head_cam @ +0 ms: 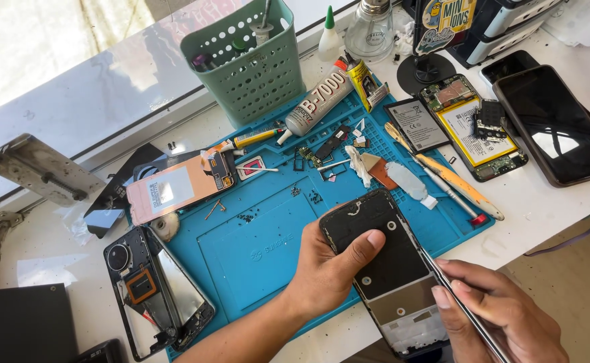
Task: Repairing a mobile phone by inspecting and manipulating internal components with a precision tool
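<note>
My left hand grips an opened phone frame with its back off, thumb pressed on the dark inner plate, over the front edge of a blue repair mat. My right hand holds thin metal tweezers whose tip touches the right edge of that frame. A second stripped phone shell lies at the mat's left corner. A pinkish phone battery rests beyond it.
A green perforated basket, a glue tube and a glass bottle stand at the back. An opened phone with a yellow battery, a dark phone, an orange-handled tool and small screws lie around.
</note>
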